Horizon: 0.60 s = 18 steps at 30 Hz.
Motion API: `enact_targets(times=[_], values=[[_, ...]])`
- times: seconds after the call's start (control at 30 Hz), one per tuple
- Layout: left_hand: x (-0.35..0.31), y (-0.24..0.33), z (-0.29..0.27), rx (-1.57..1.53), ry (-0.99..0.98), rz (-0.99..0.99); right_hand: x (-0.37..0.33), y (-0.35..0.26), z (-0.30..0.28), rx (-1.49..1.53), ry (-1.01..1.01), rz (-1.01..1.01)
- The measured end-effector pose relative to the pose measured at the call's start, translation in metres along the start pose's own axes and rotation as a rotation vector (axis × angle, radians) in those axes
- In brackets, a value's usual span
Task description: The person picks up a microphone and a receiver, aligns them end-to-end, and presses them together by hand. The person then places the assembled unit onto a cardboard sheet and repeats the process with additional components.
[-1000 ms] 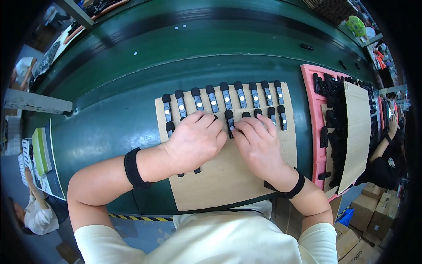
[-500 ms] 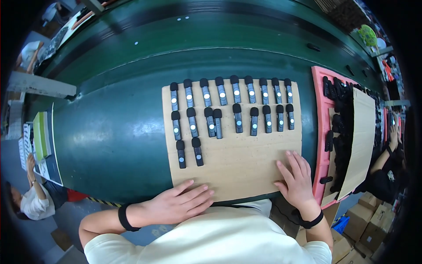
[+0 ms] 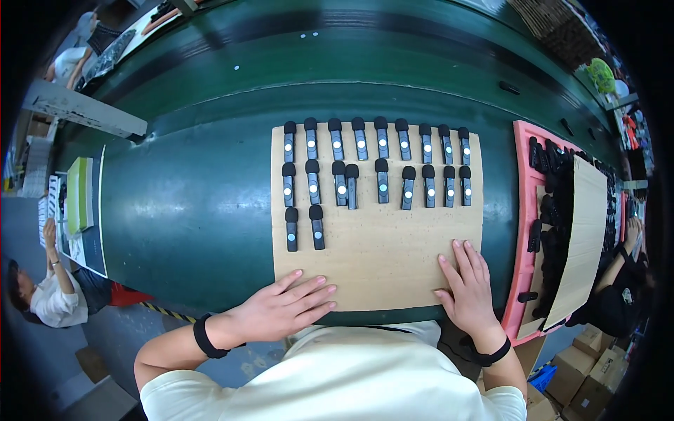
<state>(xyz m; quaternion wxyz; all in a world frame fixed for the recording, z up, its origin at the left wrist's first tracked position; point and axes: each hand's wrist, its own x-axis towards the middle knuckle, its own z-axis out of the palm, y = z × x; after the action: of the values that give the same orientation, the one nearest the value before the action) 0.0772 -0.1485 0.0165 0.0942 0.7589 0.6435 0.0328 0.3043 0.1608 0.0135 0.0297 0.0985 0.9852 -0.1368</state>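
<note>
We see a tan cardboard sheet point(image 3: 379, 259) lying in the middle of the frame on a dark green conveyor belt point(image 3: 189, 210). Our left hand point(image 3: 284, 309) lies flat on its lower edge, fingers spread and empty; our right hand point(image 3: 467, 281) lies flat on its lower right corner, fingers loosely together, gripping nothing. Across the upper half of the sheet stand rows of small black devices point(image 3: 379, 161), each with a pale dot; two more lie below at the left.

At the right of the frame a pink foam tray point(image 3: 523, 210) holds more dark parts, but a second cardboard sheet point(image 3: 579, 238) covers most of them, and those that show are too dark to tell apart. A person point(image 3: 49, 295) at the lower left is cut by the rim.

Half a second ago our hands lay at much the same edge; a full second ago both were up among the devices, covering the middle rows.
</note>
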Motion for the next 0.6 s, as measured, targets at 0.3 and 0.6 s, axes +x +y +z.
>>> enact_targets(times=[0.3,0.6], values=[[0.006,-0.004,-0.008,-0.002,0.061,0.0,0.005,0.001,-0.005,-0.014,0.015,-0.013],[0.055,-0.061,-0.075,0.118,0.1,-0.105,0.081,-0.047,-0.047,0.013,0.048,-0.316]])
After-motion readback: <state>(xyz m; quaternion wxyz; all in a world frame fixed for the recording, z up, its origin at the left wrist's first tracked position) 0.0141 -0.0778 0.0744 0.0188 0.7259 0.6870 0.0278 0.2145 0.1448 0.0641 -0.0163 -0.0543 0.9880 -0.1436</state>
